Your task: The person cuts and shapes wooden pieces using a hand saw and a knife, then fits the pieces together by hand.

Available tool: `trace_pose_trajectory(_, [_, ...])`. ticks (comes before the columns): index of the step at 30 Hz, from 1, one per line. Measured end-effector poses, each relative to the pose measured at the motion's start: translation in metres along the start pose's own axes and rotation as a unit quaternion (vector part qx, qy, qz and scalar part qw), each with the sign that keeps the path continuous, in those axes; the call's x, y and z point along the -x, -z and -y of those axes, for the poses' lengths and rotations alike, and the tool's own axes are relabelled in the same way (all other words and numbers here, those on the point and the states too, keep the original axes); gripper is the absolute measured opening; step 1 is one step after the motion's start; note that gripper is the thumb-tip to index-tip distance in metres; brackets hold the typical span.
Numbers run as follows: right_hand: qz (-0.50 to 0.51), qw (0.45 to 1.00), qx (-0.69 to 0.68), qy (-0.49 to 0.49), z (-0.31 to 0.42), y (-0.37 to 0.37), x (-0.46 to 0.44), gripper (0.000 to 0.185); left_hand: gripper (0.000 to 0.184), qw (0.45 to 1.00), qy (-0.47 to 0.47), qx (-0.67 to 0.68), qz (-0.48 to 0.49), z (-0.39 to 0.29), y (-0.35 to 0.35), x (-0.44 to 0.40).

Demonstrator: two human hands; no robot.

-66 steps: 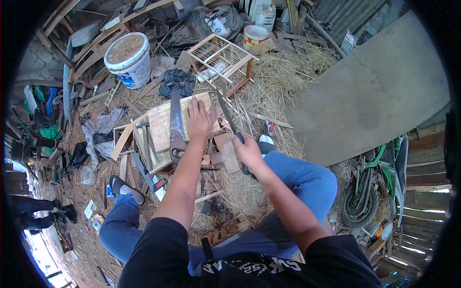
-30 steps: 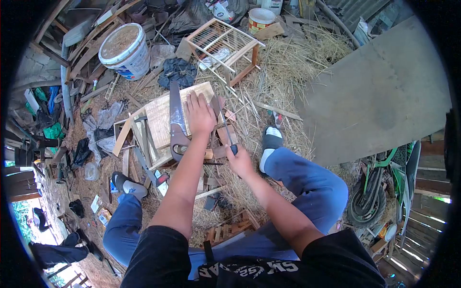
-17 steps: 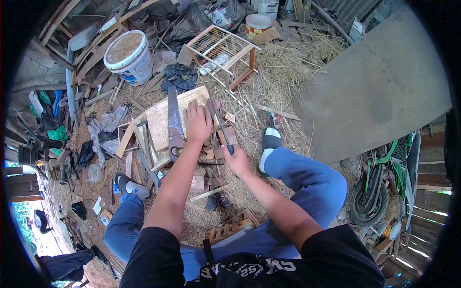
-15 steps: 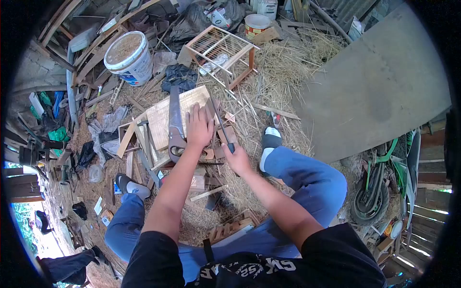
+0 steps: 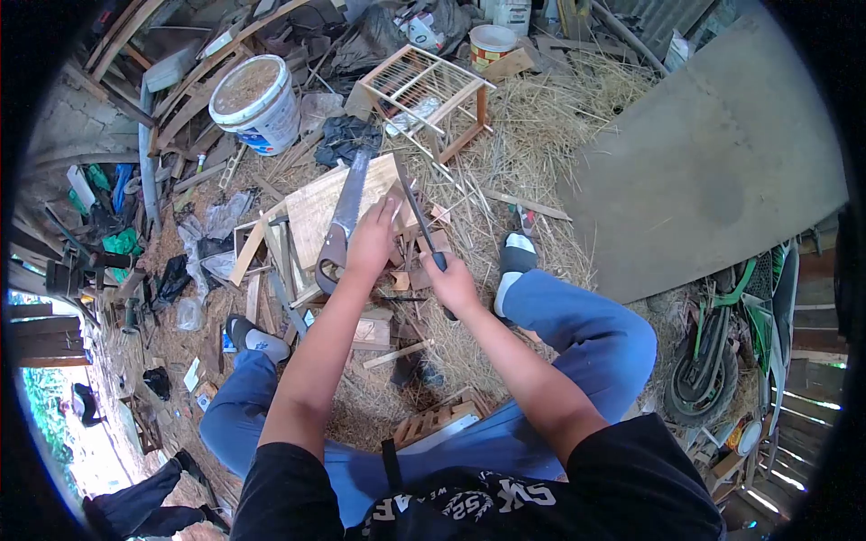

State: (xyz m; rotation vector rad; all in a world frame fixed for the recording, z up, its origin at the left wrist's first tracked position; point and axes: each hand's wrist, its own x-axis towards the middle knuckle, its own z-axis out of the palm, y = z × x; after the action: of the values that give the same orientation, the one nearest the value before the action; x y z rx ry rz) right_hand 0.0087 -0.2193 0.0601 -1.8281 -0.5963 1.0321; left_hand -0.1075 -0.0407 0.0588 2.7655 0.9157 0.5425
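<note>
My right hand (image 5: 454, 284) is closed around the black handle of a long, narrow dark tool that looks like a file (image 5: 414, 209). Its shaft slants up along the right edge of a pale wooden board (image 5: 311, 207). At that same edge rests my left hand (image 5: 372, 239), fingers drawn together beside the shaft; what they pinch, perhaps a small brown piece of wood, is too small to make out. A handsaw (image 5: 350, 200) with a brown handle lies on the board, just left of my left hand. Under the board is a wooden box frame (image 5: 287, 257).
Ahead stands a wooden cage (image 5: 428, 86) with thin bars. A white bucket (image 5: 262, 113) is at the upper left, and a large flat sheet (image 5: 695, 162) lies at right. Wood offcuts (image 5: 372, 332) and straw cover the ground between my legs. Another person's dark-trousered legs (image 5: 144, 500) show at lower left.
My left hand has gone from lying flat with spread fingers on the board to drawn-together fingers at its right edge. The file has moved up and forward along that edge. The saw appears turned slightly clockwise.
</note>
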Motion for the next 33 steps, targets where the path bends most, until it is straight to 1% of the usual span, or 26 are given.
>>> trace_pose_trajectory(2, [0.004,1.0,-0.002,-0.012,0.004,0.001,0.0,0.053,0.045,0.996,-0.016,0.085,-0.014,0.004,0.011,-0.003])
trace_pose_trajectory(3, [0.014,1.0,-0.009,-0.008,0.01,0.004,0.002,0.054,0.045,0.996,-0.014,0.084,-0.015,0.0,0.023,-0.004])
trace_pose_trajectory(5, [0.024,1.0,-0.014,-0.004,0.019,0.007,0.003,0.055,0.033,0.984,0.102,0.144,0.024,-0.003,0.043,-0.004])
trace_pose_trajectory(7, [0.018,0.999,-0.014,0.026,0.026,0.008,0.003,0.056,0.03,0.98,0.104,0.167,0.02,0.005,0.048,-0.004])
trace_pose_trajectory(9, [0.012,0.999,-0.001,0.033,0.031,0.009,0.005,0.056,0.027,0.976,0.105,0.189,0.018,0.011,0.057,-0.006])
trace_pose_trajectory(11, [0.007,0.999,0.011,0.041,0.031,0.006,0.004,0.056,0.031,0.927,0.201,0.311,0.053,0.019,0.065,-0.007])
trace_pose_trajectory(12, [0.002,0.999,0.005,0.038,0.029,0.004,0.003,0.054,0.031,0.927,0.203,0.31,0.053,0.029,0.068,-0.008])
trace_pose_trajectory(14, [-0.003,0.999,0.0,0.034,0.03,0.003,0.004,0.053,0.034,0.953,0.152,0.249,0.084,0.045,0.072,-0.012])
trace_pose_trajectory(15, [-0.001,0.999,0.006,0.034,0.036,0.005,0.006,0.052,0.034,0.952,0.154,0.25,0.084,0.039,0.083,-0.018])
trace_pose_trajectory(17, [0.001,0.999,0.012,0.034,0.039,0.005,0.009,0.051,0.036,0.959,0.171,0.131,0.186,0.029,0.105,-0.029])
trace_pose_trajectory(18, [-0.006,0.999,0.013,0.051,0.039,0.004,0.01,0.051,0.036,0.959,0.172,0.131,0.186,0.029,0.104,-0.029])
trace_pose_trajectory(20, [-0.015,0.997,0.017,0.068,0.038,0.003,0.008,0.052,0.035,0.985,0.102,0.099,0.1,0.026,0.101,-0.032])
trace_pose_trajectory(22, [-0.026,0.995,0.012,0.093,0.033,0.0,0.006,0.052,0.035,0.984,0.103,0.09,0.116,0.025,0.105,-0.042])
trace_pose_trajectory(24, [-0.026,0.995,0.024,0.088,0.028,-0.001,0.004,0.052,0.034,0.982,0.106,0.082,0.132,0.024,0.104,-0.049])
trace_pose_trajectory(26, [-0.026,0.995,0.034,0.086,0.024,-0.002,0.002,0.052,0.026,0.986,0.096,0.079,0.115,0.022,0.099,-0.054])
trace_pose_trajectory(30, [-0.01,0.998,0.022,0.052,0.022,-0.004,0.0,0.052,0.026,0.984,0.1,0.114,0.095,0.021,0.084,-0.054])
trace_pose_trajectory(31, [-0.006,0.999,0.021,0.041,0.023,-0.004,0.0,0.051,0.028,0.985,0.092,0.116,0.088,0.024,0.082,-0.053])
trace_pose_trajectory(32, [-0.006,0.999,0.021,0.041,0.029,-0.002,0.003,0.051,0.031,0.986,0.084,0.12,0.081,0.026,0.08,-0.053])
trace_pose_trajectory(33, [-0.024,0.998,0.01,0.066,0.036,-0.001,0.004,0.049,0.031,0.986,0.085,0.12,0.082,0.028,0.078,-0.052])
